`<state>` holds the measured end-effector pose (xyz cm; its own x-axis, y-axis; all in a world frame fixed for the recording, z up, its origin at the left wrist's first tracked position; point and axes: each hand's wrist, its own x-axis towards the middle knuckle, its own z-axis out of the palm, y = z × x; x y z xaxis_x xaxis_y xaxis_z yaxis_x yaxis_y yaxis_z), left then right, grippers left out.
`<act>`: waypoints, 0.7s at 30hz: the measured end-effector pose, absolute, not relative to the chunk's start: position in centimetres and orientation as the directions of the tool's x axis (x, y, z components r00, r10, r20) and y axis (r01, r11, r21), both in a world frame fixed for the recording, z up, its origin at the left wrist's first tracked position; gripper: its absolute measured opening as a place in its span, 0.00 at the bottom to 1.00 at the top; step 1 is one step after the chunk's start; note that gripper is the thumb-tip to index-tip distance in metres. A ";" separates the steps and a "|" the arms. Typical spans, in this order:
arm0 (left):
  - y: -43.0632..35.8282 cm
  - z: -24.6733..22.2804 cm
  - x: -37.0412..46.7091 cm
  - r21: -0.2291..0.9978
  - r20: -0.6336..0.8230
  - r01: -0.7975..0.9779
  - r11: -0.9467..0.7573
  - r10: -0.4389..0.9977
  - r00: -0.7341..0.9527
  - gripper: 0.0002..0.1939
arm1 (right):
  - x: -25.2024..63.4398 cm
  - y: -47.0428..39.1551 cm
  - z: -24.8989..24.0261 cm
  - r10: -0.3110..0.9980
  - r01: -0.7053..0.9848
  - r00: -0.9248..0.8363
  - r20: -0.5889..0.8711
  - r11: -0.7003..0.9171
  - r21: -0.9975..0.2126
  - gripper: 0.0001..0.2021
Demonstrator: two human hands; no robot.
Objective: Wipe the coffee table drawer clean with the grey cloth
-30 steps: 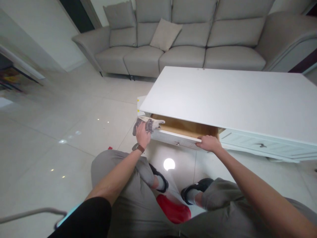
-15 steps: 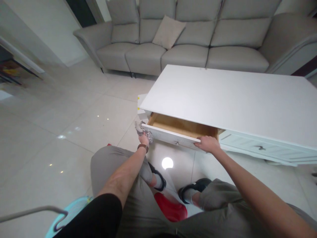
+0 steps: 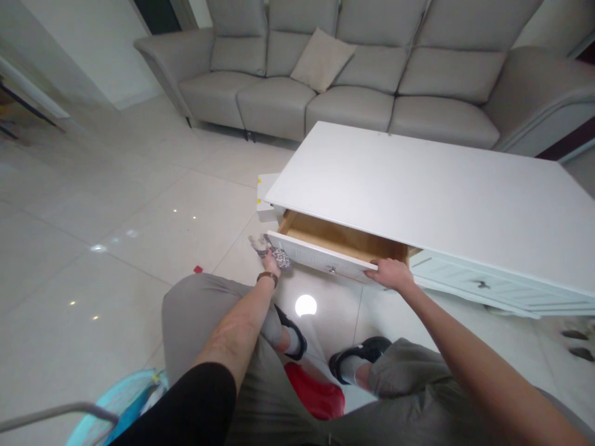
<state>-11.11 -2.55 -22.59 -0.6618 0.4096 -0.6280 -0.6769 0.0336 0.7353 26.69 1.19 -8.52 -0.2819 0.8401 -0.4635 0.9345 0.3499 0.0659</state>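
Note:
A white coffee table point(image 3: 418, 179) stands before me with its left drawer point(image 3: 311, 253) pulled partway out, showing a bare wooden inside. My left hand point(image 3: 269, 262) is closed on a patterned grey-and-white cloth point(image 3: 280, 256) at the left end of the drawer front. Part of the cloth hangs past that corner. My right hand point(image 3: 390, 272) grips the top edge of the drawer front near its right end, fingers over the rim. A small metal knob point(image 3: 333, 270) sits on the drawer front between my hands.
A grey sofa point(image 3: 353, 111) with a beige cushion point(image 3: 322, 60) stands behind the table. A white box point(image 3: 266, 198) with yellow marks is by the table's left end. A turquoise basin point(image 3: 116, 402) lies at lower left, and a red object point(image 3: 316, 393) between my feet.
My left hand and the cloth have shifted slightly downward at the drawer's left corner. My right hand keeps its hold, and the drawer stays out. The camera view has turned slightly.

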 end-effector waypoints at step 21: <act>-3.7 -23.1 -2.7 0.563 -0.753 -0.807 0.179 0.515 -0.411 0.17 | 26.6 1.7 -8.4 0.856 0.940 -0.248 -0.454 0.326 0.100 0.34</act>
<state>-2.75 -3.69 -23.09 -0.4106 0.5149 -0.7525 -0.8071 0.1788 0.5627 26.63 1.71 -8.36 -0.2484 0.8557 -0.4539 0.9400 0.3261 0.1004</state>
